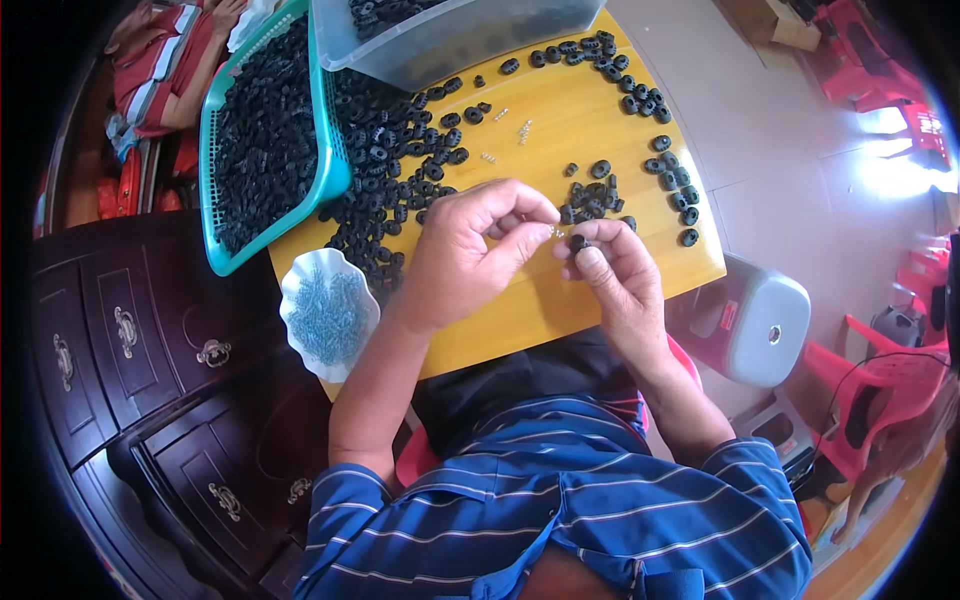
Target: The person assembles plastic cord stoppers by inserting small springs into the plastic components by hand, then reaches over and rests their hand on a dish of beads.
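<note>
My left hand (475, 250) pinches a small shiny metal spring (558, 232) between thumb and forefinger. Just right of it, my right hand (622, 275) grips a small black plastic part (578, 244) with thumb and fingers. Spring and part are very close together; whether they touch I cannot tell. Beyond my hands lies a little heap of black pieces (592, 200) on the yellow table (540, 190). A few loose springs (525, 132) lie farther back. By my left forearm stands a white scalloped bowl (292, 300) full of small bluish-silver pieces.
A green basket (335, 175) of black parts and a translucent bin (450, 45) stand at the back left, with loose black parts (385, 150) spilling beside them. Black rounded pieces (668, 180) line the right edge. A grey-lidded container (765, 325) stands right. Another person (165, 70) sits back left.
</note>
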Demonstrator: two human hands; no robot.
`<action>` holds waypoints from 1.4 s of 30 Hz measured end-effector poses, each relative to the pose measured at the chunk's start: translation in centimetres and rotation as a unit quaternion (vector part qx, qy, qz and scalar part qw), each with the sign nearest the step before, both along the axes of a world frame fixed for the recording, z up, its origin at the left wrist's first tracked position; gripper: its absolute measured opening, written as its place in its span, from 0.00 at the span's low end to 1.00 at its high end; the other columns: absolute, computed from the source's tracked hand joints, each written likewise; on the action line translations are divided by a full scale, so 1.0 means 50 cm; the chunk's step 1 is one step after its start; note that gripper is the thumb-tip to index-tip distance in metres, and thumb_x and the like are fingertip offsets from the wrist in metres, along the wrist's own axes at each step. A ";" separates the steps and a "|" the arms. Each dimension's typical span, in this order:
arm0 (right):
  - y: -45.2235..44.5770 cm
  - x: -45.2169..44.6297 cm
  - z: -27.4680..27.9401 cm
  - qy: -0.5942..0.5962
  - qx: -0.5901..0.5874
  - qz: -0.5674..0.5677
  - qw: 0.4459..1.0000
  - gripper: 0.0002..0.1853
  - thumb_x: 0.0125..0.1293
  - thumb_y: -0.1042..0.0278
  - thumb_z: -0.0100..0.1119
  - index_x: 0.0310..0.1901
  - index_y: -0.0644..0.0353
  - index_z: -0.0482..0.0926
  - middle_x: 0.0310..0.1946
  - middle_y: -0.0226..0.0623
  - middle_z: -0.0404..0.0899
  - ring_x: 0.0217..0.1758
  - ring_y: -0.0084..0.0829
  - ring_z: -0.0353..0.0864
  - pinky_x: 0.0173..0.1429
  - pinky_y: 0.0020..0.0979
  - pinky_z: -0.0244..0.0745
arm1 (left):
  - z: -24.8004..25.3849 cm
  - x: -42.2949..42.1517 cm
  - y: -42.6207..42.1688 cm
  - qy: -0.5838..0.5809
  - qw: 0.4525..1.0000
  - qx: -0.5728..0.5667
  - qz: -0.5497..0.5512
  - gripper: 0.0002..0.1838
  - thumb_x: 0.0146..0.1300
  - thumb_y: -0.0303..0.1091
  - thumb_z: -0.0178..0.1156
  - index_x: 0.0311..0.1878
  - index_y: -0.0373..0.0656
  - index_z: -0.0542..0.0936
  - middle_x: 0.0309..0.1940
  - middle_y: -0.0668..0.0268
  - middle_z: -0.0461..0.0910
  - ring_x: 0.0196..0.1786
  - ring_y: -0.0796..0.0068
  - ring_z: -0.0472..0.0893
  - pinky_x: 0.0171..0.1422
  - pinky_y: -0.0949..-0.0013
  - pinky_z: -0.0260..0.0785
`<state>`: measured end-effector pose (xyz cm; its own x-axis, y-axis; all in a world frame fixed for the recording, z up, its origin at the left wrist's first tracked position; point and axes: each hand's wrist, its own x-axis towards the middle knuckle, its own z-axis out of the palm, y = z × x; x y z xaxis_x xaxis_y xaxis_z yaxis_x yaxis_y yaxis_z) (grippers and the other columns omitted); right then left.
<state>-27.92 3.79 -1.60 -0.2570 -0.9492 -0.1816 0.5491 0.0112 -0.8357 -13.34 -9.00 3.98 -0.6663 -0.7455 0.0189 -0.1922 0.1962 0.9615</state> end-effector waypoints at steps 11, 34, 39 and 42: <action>0.004 0.003 0.003 0.020 -0.020 0.009 1.000 0.10 0.78 0.73 0.58 0.55 0.67 0.80 0.43 0.31 0.84 0.44 0.18 0.79 0.53 0.21 0.75 | 0.014 -0.005 0.014 -0.015 0.998 -0.020 -0.058 0.06 0.63 0.16 0.65 0.41 0.35 0.85 0.34 0.64 0.86 0.36 0.77 0.87 0.41 0.75 0.77; 0.009 0.009 0.002 -0.033 -0.005 0.162 0.986 0.10 0.80 0.71 0.55 0.55 0.66 0.77 0.45 0.33 0.85 0.47 0.19 0.79 0.58 0.24 0.75 | -0.090 -0.097 -0.077 -0.165 0.943 -0.287 -0.011 0.10 0.63 0.30 0.67 0.47 0.43 0.88 0.36 0.59 0.84 0.38 0.53 0.85 0.43 0.58 0.77; 0.010 0.008 0.001 -0.036 0.001 0.161 0.986 0.10 0.80 0.70 0.56 0.55 0.66 0.77 0.45 0.33 0.85 0.47 0.19 0.79 0.58 0.24 0.75 | -0.110 -0.110 -0.082 -0.191 0.930 -0.312 -0.048 0.08 0.63 0.32 0.65 0.44 0.43 0.87 0.37 0.59 0.84 0.41 0.54 0.85 0.48 0.54 0.79; 0.010 0.007 0.001 -0.041 -0.001 0.160 0.986 0.10 0.80 0.70 0.56 0.55 0.66 0.76 0.45 0.33 0.85 0.47 0.19 0.79 0.58 0.24 0.75 | -0.107 -0.112 -0.083 -0.202 0.921 -0.332 -0.036 0.05 0.62 0.29 0.66 0.41 0.42 0.86 0.34 0.59 0.83 0.39 0.53 0.85 0.44 0.57 0.78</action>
<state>-27.57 4.27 -1.56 0.0711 -0.9799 -0.1863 0.5830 0.1924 -0.7893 -18.95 -13.13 -1.39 -0.7661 -0.6124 0.1952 -0.4708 0.7414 0.4782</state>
